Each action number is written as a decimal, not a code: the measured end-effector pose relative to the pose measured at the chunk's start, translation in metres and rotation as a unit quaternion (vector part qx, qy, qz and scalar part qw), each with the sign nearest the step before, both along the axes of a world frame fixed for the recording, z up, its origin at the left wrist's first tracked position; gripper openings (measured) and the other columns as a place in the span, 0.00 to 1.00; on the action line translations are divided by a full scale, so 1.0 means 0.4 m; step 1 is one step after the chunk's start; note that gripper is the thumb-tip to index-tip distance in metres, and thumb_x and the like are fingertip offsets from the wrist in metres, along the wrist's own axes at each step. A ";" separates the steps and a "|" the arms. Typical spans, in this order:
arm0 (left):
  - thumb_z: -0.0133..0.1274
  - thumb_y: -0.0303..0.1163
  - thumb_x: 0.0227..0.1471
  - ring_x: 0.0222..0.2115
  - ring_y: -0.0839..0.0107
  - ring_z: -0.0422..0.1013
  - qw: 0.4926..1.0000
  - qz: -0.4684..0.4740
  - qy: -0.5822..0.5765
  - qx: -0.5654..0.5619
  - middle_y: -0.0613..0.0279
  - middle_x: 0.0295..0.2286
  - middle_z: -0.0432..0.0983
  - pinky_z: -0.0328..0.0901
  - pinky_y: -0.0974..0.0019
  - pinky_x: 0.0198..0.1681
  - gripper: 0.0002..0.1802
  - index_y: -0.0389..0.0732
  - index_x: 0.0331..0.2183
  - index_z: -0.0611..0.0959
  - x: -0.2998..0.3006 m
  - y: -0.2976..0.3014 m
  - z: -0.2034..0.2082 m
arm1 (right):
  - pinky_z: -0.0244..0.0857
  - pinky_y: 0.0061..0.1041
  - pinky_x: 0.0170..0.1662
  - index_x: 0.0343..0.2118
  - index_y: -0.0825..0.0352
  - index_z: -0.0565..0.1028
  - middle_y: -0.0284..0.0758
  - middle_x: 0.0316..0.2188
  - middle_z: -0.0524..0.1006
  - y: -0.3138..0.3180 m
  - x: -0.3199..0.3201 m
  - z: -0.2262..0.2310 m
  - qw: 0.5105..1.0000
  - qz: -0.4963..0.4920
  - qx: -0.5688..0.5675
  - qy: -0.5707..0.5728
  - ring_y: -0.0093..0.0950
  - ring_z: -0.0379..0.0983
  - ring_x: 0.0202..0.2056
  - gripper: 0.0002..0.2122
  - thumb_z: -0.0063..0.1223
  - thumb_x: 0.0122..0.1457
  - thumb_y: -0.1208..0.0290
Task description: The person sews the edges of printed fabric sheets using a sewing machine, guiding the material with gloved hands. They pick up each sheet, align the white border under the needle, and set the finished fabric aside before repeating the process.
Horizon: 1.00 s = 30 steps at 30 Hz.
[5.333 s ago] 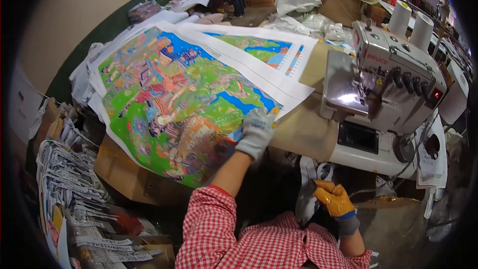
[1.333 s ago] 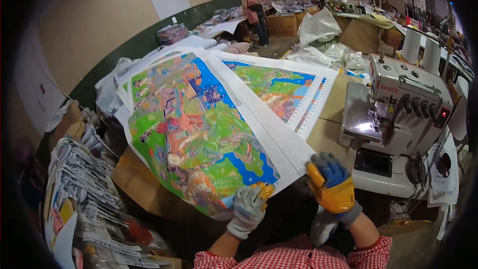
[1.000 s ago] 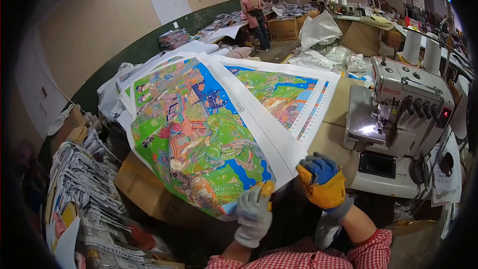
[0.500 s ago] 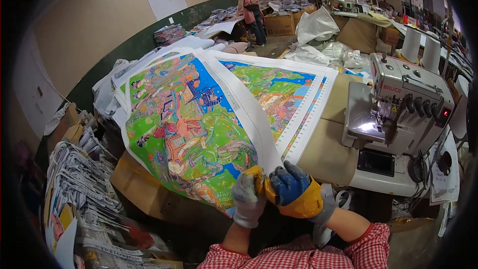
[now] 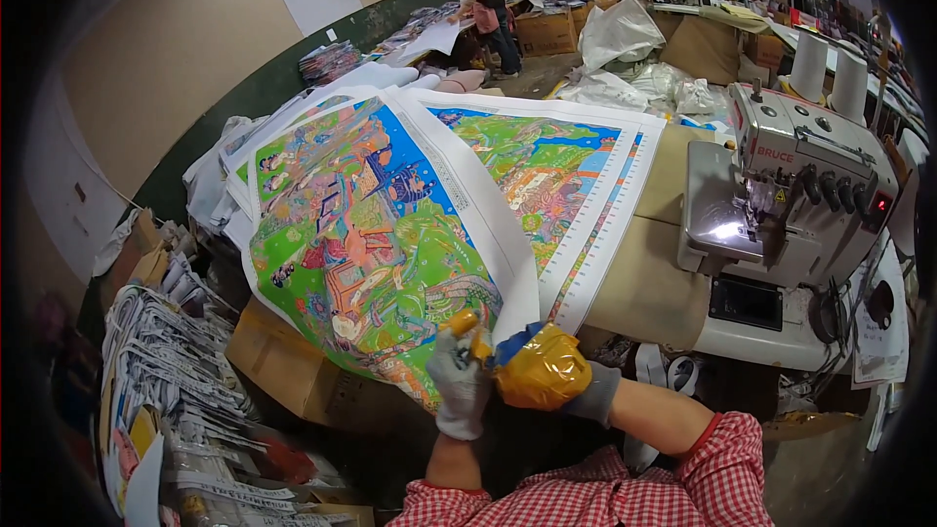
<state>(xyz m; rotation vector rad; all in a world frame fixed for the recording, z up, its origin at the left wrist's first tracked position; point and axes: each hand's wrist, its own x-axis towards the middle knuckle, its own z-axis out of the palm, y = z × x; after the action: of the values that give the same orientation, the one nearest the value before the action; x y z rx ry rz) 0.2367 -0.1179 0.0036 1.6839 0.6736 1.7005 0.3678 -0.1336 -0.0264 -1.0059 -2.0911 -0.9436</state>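
A large printed sheet (image 5: 390,244), colourful with green and blue and a white border, lies over other sheets, its near corner drawn toward me. My left hand (image 5: 459,381), in a grey glove with yellow fingertips, closes at that corner, one finger pointing up over the print. Right beside it, my right hand (image 5: 547,366), in a blue glove wrapped with shiny yellow tape, grips the white border; its fingertips are partly hidden. A second printed sheet (image 5: 522,171) lies flat underneath to the right.
An overlock sewing machine (image 5: 800,176) with its lamp lit stands at right, near white thread cones (image 5: 808,63). Bundled white strips (image 5: 166,361) pile up at left beside a cardboard box (image 5: 283,356). Farther back, a person (image 5: 480,10) bends over a table.
My right hand has turned over and slid left along the border, its taped back now showing. My left hand has shifted slightly left, and one finger has lifted.
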 end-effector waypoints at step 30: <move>0.47 0.20 0.44 0.35 0.54 0.69 0.924 0.057 0.226 0.302 0.44 0.36 0.69 0.65 0.63 0.38 0.18 0.30 0.41 0.69 0.104 -0.103 0.153 | 0.66 0.31 0.30 0.42 0.67 0.67 0.44 0.44 0.66 -0.314 0.029 0.240 0.920 -0.090 -0.199 0.325 0.40 0.71 0.28 0.22 0.55 0.39 0.74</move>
<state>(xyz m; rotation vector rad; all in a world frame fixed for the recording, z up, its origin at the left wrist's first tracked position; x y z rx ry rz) 0.2784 -0.1590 0.0649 2.5670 0.4715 1.7152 0.3794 -0.2592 0.0697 -1.4950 -1.6532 -0.1879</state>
